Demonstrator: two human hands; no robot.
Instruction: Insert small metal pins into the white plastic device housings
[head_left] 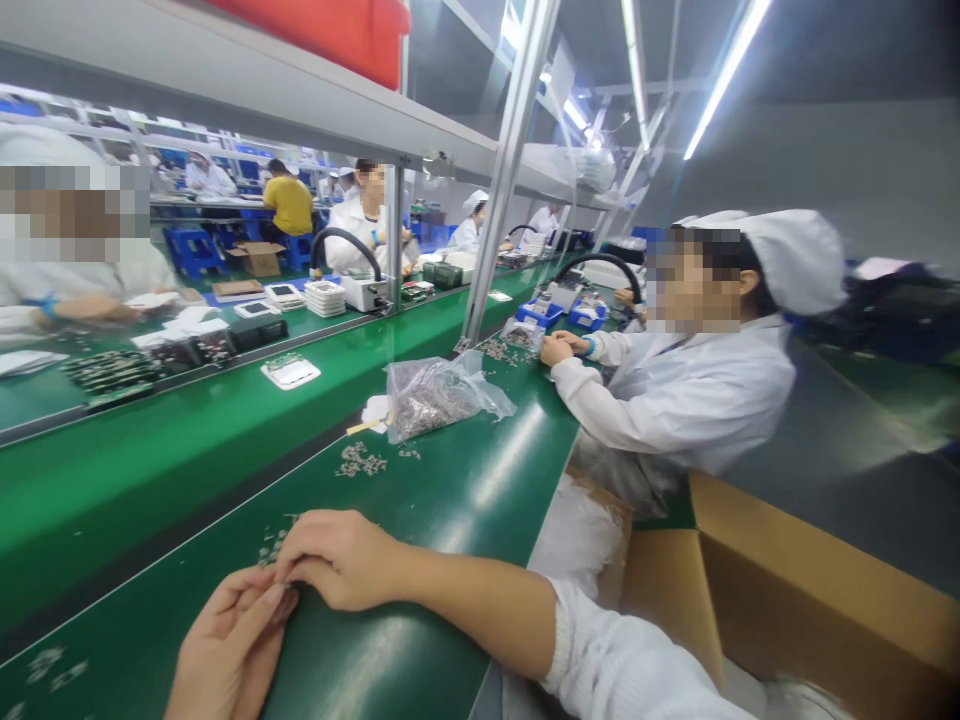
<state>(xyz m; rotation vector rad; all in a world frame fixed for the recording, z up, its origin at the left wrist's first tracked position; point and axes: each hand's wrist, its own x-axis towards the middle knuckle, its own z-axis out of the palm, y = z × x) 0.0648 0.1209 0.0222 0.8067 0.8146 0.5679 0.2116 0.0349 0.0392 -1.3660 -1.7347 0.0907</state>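
Over the green table [420,500], my left hand [232,635] and my right hand [345,560] meet at the fingertips. Both are pinched round something too small to make out. Just behind my fingers lie a few small metal parts [268,545], partly hidden by my right hand. Farther back is a loose pile of similar parts [361,460]. Beyond it rests a clear plastic bag [435,395] full of small parts. More pieces [56,668] are scattered at the lower left.
A co-worker in white [675,390] sits at the right, near blue bins [540,312]. An open cardboard box [810,590] stands at the lower right. A green conveyor belt [187,430] carries a white tray [290,373]. A metal post [506,180] rises behind the bag.
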